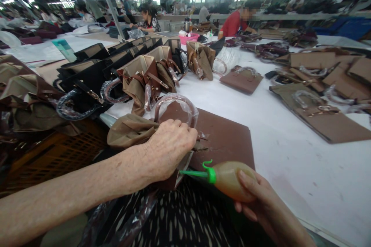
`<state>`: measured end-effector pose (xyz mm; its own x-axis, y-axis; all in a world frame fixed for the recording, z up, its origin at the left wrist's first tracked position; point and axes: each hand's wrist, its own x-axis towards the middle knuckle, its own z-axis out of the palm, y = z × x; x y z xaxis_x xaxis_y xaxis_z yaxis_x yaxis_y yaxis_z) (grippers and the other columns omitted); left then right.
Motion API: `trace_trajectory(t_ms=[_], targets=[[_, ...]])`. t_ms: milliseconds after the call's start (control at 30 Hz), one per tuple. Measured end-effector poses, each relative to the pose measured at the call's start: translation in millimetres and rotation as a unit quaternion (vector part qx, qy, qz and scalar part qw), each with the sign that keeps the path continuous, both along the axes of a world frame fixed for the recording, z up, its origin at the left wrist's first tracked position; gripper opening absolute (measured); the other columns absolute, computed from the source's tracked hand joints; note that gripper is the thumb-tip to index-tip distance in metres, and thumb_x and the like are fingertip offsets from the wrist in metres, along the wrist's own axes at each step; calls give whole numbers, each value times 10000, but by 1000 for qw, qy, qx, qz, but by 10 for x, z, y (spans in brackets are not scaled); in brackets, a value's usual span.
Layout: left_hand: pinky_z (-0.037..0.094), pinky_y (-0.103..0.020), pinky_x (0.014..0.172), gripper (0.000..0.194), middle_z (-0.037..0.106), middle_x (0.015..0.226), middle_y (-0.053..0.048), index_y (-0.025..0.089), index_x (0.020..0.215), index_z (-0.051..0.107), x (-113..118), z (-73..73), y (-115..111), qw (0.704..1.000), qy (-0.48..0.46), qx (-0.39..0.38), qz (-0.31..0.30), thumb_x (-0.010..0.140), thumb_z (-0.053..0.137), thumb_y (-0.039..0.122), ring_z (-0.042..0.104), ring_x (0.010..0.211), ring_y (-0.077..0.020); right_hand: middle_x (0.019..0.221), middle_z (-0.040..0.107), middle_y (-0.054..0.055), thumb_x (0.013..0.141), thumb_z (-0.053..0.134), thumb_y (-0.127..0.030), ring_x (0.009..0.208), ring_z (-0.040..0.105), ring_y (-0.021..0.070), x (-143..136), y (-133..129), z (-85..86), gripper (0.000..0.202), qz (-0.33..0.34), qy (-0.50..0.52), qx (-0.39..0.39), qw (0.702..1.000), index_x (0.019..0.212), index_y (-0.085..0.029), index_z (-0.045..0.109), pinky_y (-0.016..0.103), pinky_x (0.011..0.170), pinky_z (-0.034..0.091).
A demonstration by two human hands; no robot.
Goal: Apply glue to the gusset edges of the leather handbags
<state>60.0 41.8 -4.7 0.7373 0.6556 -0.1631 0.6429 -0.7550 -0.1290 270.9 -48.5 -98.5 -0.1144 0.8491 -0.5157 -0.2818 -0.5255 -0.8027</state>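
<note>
A brown handbag [226, 135] lies at the table's near edge, its plastic-wrapped handle [191, 104] standing up and its olive lining [130, 128] pulled out to the left. My left hand [171, 142] is closed on the bag's near edge; its fingertips are hidden behind the knuckles. In my right hand [252, 189] is a squeeze bottle [232, 177] of amber liquid, held on its side with thumb and fingers around it. The bottle's green nozzle [193, 173] points left, its tip at the bag's edge just below my left hand.
Rows of black handbags [87, 69] and brown handbags [142, 73] stand at the left, above a yellow crate [55, 154]. Flat brown bags [324, 119] are spread at the right. A pink basin [188, 38] stands farther back, near a person in red [234, 23].
</note>
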Motion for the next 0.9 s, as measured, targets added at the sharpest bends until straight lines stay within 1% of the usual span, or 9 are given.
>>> trace_trajectory(t_ms=[167, 267, 367, 467, 567, 733, 800, 900], targets=[[448, -382, 671, 219, 583, 852, -72, 131, 898, 495, 11, 2, 0, 1000, -3, 1, 0, 696, 572, 95, 545, 766, -242, 533, 564, 4, 774, 628, -523, 392, 477, 63, -7, -9, -11, 422, 1, 1, -1, 1000, 912, -134, 540, 105, 319, 233], [448, -382, 669, 206, 582, 848, -71, 130, 902, 498, 10, -7, -4, 1000, 0, 2, 2, 711, 570, 104, 545, 764, -242, 564, 576, 9, 772, 626, -531, 387, 465, 55, -2, -18, 14, 433, -1, -1, -5, 1000, 925, -134, 544, 107, 318, 236], [448, -382, 667, 196, 579, 844, -72, 133, 897, 500, 6, -15, -8, 1000, -4, 5, 2, 718, 576, 114, 544, 766, -244, 592, 589, 15, 750, 642, -544, 372, 444, 40, -5, -35, 55, 448, 14, -1, -23, 1000, 916, -139, 548, 107, 316, 237], [448, -380, 669, 209, 579, 849, -74, 136, 891, 500, 4, -12, -8, 1000, -6, 3, 1, 702, 587, 109, 544, 771, -246, 605, 583, 14, 720, 654, -564, 396, 476, 56, -17, -55, 119, 468, 26, -13, -21, 999, 908, -146, 559, 110, 317, 243], [447, -373, 665, 235, 582, 853, -79, 134, 891, 501, 7, -4, -5, 1000, 3, -3, 2, 679, 595, 95, 546, 773, -245, 617, 577, 12, 706, 649, -579, 424, 500, 79, -10, -64, 215, 478, 38, -43, 6, 998, 913, -157, 564, 124, 323, 250], [447, -379, 676, 210, 583, 846, -81, 132, 898, 499, 19, -11, 4, 1000, 2, 7, 0, 704, 574, 102, 548, 769, -239, 619, 611, 27, 676, 636, -611, 458, 537, 150, 62, -32, 374, 521, 63, -133, 43, 988, 981, -198, 546, 193, 346, 291], [446, -372, 680, 223, 587, 855, -83, 136, 897, 494, 27, -13, 7, 1000, 7, 7, 3, 694, 582, 106, 548, 771, -233, 601, 608, 18, 669, 632, -616, 460, 539, 172, 68, -10, 410, 528, 57, -168, 58, 982, 995, -213, 535, 223, 356, 313], [447, -367, 687, 229, 590, 864, -87, 141, 890, 490, 38, -11, 4, 1000, 11, 8, 8, 684, 587, 116, 547, 776, -229, 626, 620, 14, 660, 637, -611, 470, 549, 182, 28, 7, 433, 543, 31, -206, 61, 976, 1022, -226, 514, 235, 361, 325]])
